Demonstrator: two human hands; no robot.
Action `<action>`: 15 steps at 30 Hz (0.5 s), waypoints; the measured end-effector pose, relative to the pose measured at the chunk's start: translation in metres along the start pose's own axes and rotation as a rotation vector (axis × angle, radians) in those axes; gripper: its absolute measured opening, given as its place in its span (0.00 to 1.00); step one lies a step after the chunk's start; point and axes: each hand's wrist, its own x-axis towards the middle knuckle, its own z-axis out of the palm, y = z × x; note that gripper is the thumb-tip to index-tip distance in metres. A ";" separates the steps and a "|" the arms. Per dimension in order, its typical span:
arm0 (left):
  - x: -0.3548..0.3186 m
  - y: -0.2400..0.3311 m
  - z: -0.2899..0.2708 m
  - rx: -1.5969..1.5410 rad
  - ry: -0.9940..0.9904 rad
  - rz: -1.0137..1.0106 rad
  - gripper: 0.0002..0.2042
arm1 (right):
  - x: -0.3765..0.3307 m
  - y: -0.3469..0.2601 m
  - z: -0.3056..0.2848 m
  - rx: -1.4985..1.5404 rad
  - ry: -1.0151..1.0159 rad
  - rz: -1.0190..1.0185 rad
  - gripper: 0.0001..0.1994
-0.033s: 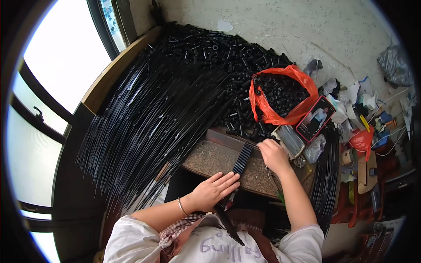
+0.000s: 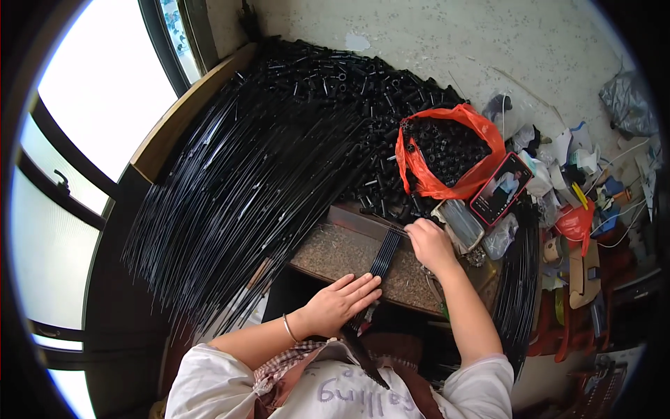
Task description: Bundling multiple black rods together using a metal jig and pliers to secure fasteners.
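My left hand (image 2: 343, 299) lies flat with fingers stretched out. It presses on a row of thin black rods (image 2: 388, 253) set side by side across a worn brown board (image 2: 338, 244). At the far end of the rods, by a low metal ledge (image 2: 359, 220), my right hand (image 2: 430, 246) is closed in a pinch. What its fingertips hold is too small to make out. Pliers (image 2: 437, 292) with green on the handle lie on the board, partly behind my right forearm.
Many long black rods (image 2: 230, 188) fan out on the left, and black plastic fittings (image 2: 328, 77) are heaped at the back. A red plastic bag (image 2: 447, 188) holds small black parts. A phone (image 2: 501, 188) leans beside a clear-lidded box (image 2: 460, 222). Clutter fills the right side.
My right hand has shifted slightly to the left at the rods' far end. The picture on the phone screen differs. My left hand has stayed in place.
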 end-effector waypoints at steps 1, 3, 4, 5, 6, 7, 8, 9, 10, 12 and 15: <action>0.000 0.004 -0.003 -0.011 -0.049 -0.001 0.37 | 0.003 -0.003 0.000 0.043 -0.027 0.048 0.05; -0.001 0.011 0.003 -0.133 0.049 -0.018 0.38 | 0.002 -0.010 -0.009 0.039 -0.059 0.104 0.06; -0.003 0.014 0.006 -0.259 0.144 -0.037 0.39 | 0.000 -0.017 -0.014 0.040 -0.094 0.161 0.07; -0.005 0.017 0.008 -0.257 0.144 -0.037 0.39 | -0.005 -0.026 -0.026 0.034 -0.124 0.156 0.19; -0.009 0.018 0.010 -0.241 0.173 -0.032 0.38 | -0.013 -0.037 -0.032 0.350 -0.227 0.162 0.27; -0.013 0.019 0.010 -0.226 0.204 -0.019 0.37 | -0.025 -0.050 -0.041 0.659 -0.328 0.172 0.36; -0.017 0.020 0.009 -0.224 0.205 -0.020 0.37 | -0.036 -0.066 -0.051 1.126 -0.639 0.136 0.45; -0.017 0.023 0.007 -0.216 0.225 0.025 0.36 | -0.046 -0.087 -0.062 1.312 -0.704 -0.191 0.45; -0.022 0.026 0.008 -0.203 0.243 0.046 0.35 | -0.064 -0.109 -0.051 1.662 -0.617 -0.175 0.41; -0.027 0.034 0.012 -0.175 0.261 0.060 0.33 | -0.086 -0.154 -0.062 1.292 -0.215 0.021 0.20; -0.033 0.055 0.010 -0.139 0.214 0.060 0.31 | -0.113 -0.187 -0.072 1.126 -0.027 0.053 0.15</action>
